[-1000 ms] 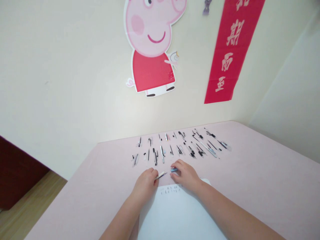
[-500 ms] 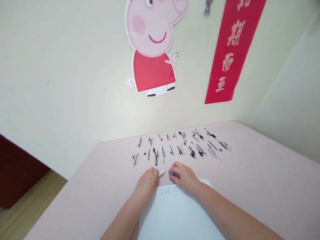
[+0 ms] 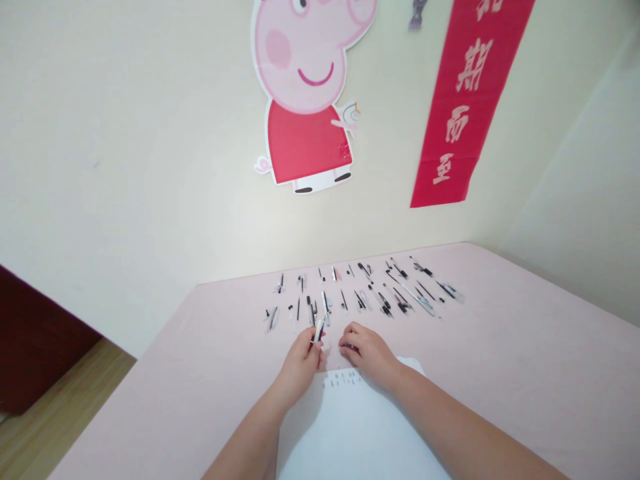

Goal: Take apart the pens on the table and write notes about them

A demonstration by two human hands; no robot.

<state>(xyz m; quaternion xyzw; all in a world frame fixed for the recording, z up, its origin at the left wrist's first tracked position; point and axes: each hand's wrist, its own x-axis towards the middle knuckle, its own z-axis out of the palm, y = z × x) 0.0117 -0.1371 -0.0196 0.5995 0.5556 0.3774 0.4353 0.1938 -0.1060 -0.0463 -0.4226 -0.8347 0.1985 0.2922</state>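
My left hand (image 3: pixel 303 360) is closed on a white pen (image 3: pixel 319 330), which stands tilted up from the fingers with a dark blue stripe along it. Just to its right, my right hand (image 3: pixel 369 353) rests low over the table, fingers curled together around a small dark blue pen part (image 3: pixel 349 345) that is mostly hidden. Between and below both hands lies a white sheet of paper (image 3: pixel 360 427) with handwritten marks along its top edge. Beyond the hands, loose pen parts (image 3: pixel 344 300) lie in two rough rows.
The pink table (image 3: pixel 210 347) runs back to a pale wall (image 3: pixel 165 200). On the wall are a cartoon pig cutout (image 3: pixel 307 143) and a red banner (image 3: pixel 463 113). More dark pen pieces (image 3: pixel 423 268) lie at the far right.
My left hand has turned, so the white pen now points upward instead of toward the right hand. The right hand has hardly moved; less of its blue piece shows.
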